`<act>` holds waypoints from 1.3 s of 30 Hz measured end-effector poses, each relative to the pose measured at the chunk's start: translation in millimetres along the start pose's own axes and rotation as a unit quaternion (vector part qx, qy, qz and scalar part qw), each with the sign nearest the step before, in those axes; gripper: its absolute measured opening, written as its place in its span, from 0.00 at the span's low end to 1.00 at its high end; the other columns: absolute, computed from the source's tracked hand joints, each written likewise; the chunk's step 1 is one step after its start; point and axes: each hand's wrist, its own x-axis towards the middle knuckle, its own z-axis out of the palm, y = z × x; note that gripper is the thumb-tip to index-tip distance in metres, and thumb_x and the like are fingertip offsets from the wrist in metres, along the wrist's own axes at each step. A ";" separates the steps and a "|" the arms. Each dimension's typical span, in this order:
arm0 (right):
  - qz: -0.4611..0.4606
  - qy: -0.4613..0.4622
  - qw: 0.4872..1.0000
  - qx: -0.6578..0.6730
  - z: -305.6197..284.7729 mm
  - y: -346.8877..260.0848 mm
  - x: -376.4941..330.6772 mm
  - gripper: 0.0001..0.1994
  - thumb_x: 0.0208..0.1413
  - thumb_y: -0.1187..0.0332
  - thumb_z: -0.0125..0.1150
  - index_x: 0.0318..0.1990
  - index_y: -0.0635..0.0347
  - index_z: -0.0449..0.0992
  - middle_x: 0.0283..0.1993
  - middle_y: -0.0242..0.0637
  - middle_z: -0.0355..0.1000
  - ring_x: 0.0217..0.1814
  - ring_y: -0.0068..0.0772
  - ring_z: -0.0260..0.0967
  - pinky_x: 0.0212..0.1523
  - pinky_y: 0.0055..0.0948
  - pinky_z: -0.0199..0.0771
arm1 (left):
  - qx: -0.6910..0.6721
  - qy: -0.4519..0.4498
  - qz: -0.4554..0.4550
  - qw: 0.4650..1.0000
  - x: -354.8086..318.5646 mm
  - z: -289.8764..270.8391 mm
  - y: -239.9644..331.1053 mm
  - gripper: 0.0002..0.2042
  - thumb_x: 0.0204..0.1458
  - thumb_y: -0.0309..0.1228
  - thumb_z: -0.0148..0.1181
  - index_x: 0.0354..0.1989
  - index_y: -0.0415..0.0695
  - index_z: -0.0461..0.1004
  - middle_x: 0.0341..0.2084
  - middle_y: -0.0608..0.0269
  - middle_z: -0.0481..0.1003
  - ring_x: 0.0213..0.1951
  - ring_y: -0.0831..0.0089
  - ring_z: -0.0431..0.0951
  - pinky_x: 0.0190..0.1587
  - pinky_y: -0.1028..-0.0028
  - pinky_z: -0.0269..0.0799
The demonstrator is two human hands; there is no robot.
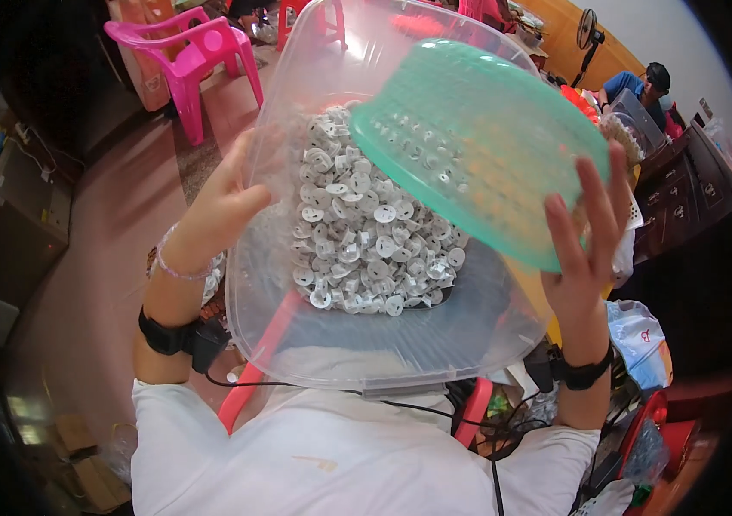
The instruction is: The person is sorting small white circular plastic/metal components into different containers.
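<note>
Saw a small red mark on the pale bag (pixel 639 344) at right and a short tan one on the white shirt (pixel 332 469), too small to read. Held the green basket (pixel 478 142) raised and tilted above the right part of the clear bin (pixel 366 359), at its right end, with the right hand (pixel 585 258), fingers spread. Ran its long axis from upper left to lower right. Pointed the bin's long axis away from the torso, with the near end close against the shirt. Had the left hand (pixel 226 196) at the bin's left wall, with the fingers blurred through the plastic; could not tell how firmly closed. Saw white pieces (pixel 366 236) heaped inside the bin, partly behind the basket. Noticed a pink chair (pixel 188 99) at upper left.
</note>
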 end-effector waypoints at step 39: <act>-0.020 -0.295 0.955 0.008 60.0 -17.7 -16.3 0.35 0.38 0.82 0.49 0.54 0.28 0.64 0.66 0.38 0.46 0.58 0.58 0.50 0.47 0.36 0.70 | 0.036 -0.009 -0.018 0.999 12.7 0.9 13.0 0.31 0.39 0.18 0.41 0.60 0.40 0.50 0.57 0.57 0.56 0.59 0.65 0.56 0.53 0.68 0.61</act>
